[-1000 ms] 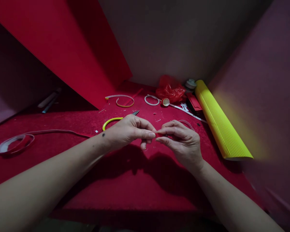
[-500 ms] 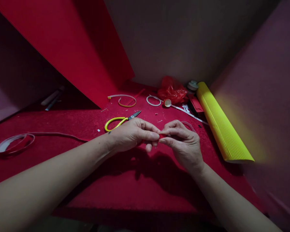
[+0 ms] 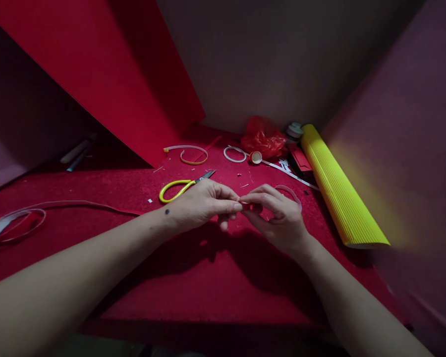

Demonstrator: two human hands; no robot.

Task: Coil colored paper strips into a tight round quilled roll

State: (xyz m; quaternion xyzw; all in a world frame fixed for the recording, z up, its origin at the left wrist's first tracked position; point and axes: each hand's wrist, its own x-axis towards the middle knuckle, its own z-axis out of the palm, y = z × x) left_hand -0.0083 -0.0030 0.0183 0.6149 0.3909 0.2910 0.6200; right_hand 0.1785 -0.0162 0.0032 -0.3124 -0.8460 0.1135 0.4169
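Compared with a moment ago: less of the small red piece (image 3: 245, 204) visible, now nearly hidden between the fingertips, hands slightly nearer the scissors (image 3: 184, 185); pinching and rolling apparently ongoing.

Largest to smallest, placed from the scissors:
- One red board (image 3: 96, 74), leaning behind, to the left.
- One red worktop (image 3: 193, 277).
- One yellow corrugated roll (image 3: 338, 193), far right.
- One red plastic bag (image 3: 263, 138), behind, to the right.
- Left hand (image 3: 198, 204) and right hand (image 3: 278, 215), just in front, fingers of both clenched on the small red piece.
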